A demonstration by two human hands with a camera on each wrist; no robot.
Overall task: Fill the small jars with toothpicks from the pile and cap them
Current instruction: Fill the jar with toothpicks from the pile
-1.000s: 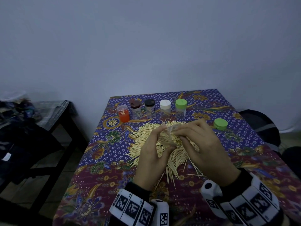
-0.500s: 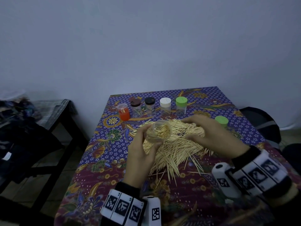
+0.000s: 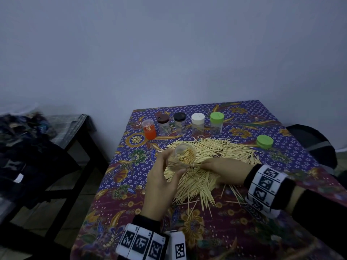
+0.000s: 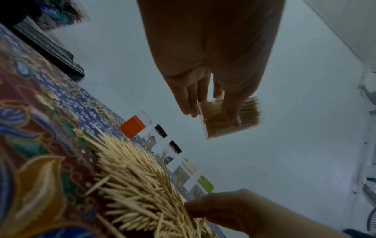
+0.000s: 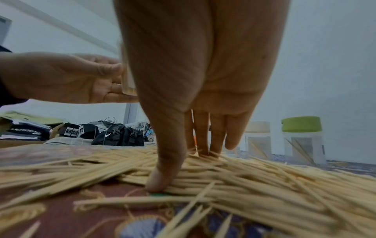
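Note:
My left hand [image 3: 171,163] grips a clear uncapped jar [image 3: 185,156], packed with toothpicks, tilted above the left part of the toothpick pile [image 3: 221,149]. In the left wrist view, fingers and thumb [image 4: 234,119] wrap the jar [image 4: 250,116]. My right hand [image 3: 208,167] lies palm down on the pile just right of the jar. Its straight fingers and thumb press into the toothpicks [image 5: 244,177] in the right wrist view, right hand [image 5: 181,168]. A loose green cap [image 3: 264,141] sits at the pile's far right.
Behind the pile is a row of jars: orange [image 3: 149,129], brown-capped [image 3: 163,124], black-capped [image 3: 179,122], white-capped [image 3: 197,124], green-capped [image 3: 216,122]. The patterned tablecloth [image 3: 131,184] ends at the left. A dark side table [image 3: 71,124] with clothes stands left, a black chair [image 3: 315,139] right.
My hands have parted. The left hand raised the filled jar and tilted its mouth up. The right hand left the jar and dropped flat onto the pile.

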